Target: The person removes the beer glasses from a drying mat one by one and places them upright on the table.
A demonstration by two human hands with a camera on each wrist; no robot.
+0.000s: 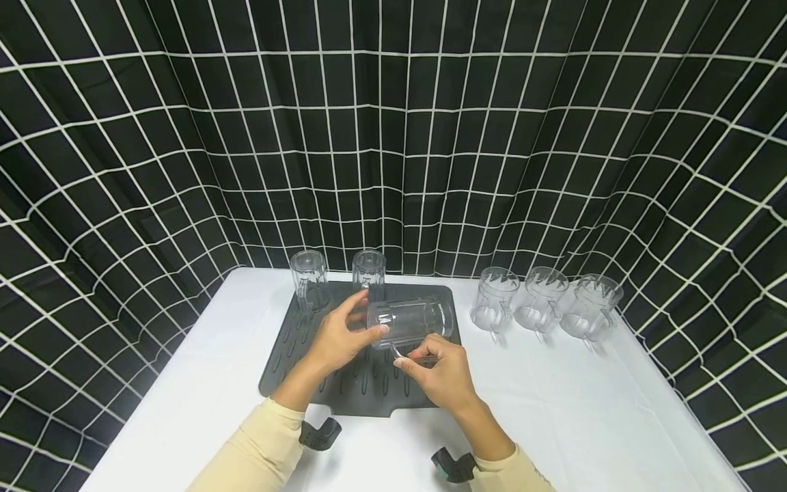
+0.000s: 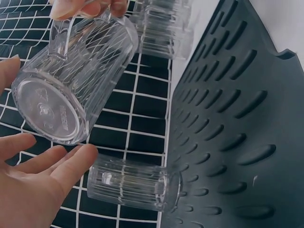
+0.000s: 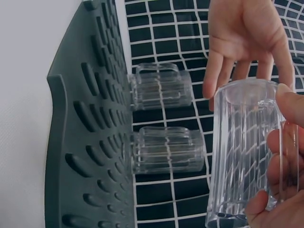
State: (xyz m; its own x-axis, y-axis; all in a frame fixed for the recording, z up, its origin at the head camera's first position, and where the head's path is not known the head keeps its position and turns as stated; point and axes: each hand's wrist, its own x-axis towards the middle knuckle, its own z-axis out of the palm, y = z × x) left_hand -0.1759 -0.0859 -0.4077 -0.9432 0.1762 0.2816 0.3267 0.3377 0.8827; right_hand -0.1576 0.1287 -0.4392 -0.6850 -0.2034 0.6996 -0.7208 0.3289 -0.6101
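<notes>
A clear ribbed mug (image 1: pixel 408 321) is held on its side above the dark grey drying mat (image 1: pixel 363 393). My right hand (image 1: pixel 439 369) pinches its handle between thumb and fingers. The left hand (image 1: pixel 341 338) is at the base end, its fingers spread and fairly straight around the bottom. In the left wrist view the mug's round base (image 2: pixel 47 108) faces the left palm, with fingertips right at its edge. The right wrist view shows the right thumb and fingers (image 3: pixel 273 175) curled at the handle.
Two clear mugs stand at the mat's far edge, one on the left (image 1: pixel 310 280) and one nearer the middle (image 1: pixel 369 270). To the right, three more mugs (image 1: pixel 541 301) stand in a row on the white tablecloth (image 1: pixel 553 403). A black grid-patterned curtain (image 1: pixel 393 137) surrounds the table's back and sides.
</notes>
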